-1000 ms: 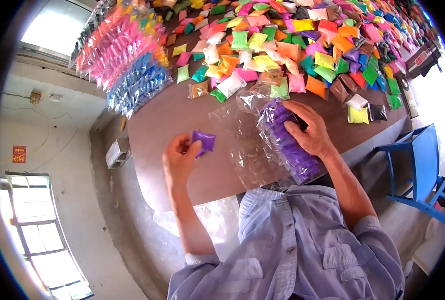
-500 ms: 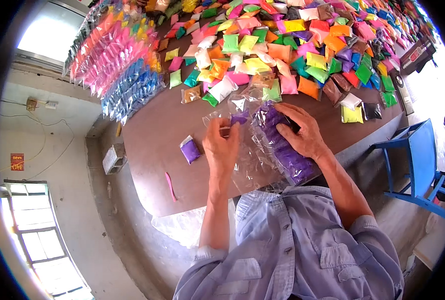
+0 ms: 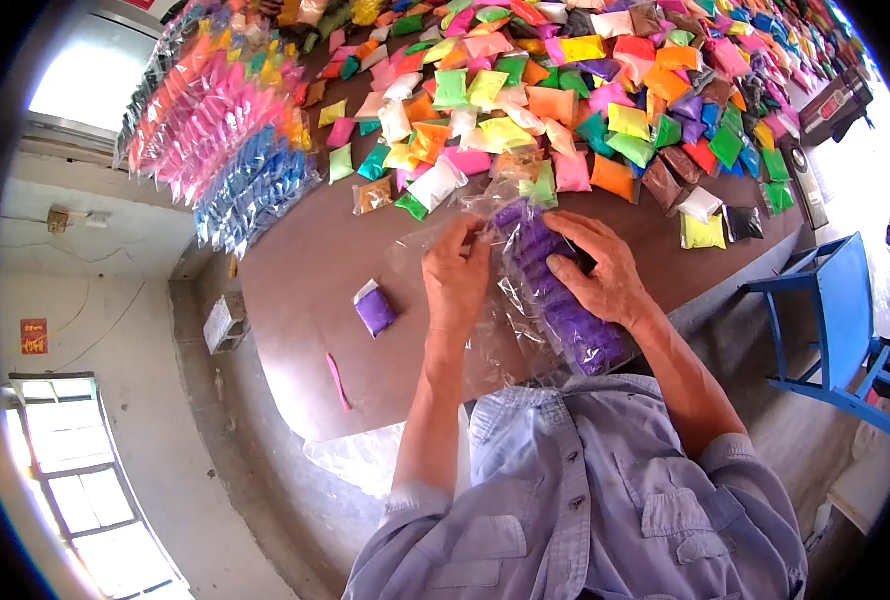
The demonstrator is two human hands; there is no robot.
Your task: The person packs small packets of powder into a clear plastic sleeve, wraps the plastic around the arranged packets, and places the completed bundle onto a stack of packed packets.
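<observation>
Left hand (image 3: 457, 268) has moved in closer to purple-filled bag (image 3: 569, 312); its grip is hidden, can't tell; right hand (image 3: 607, 280) clasps bag by near edge of table (image 3: 285, 340); best hold it flat, steady.

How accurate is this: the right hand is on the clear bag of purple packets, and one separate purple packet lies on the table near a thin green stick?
One slip: the thin stick is pink, not green, as the head view shows. Otherwise right: the right hand is on the clear bag of purple packets, and the separate purple packet lies on the table near it.
</observation>
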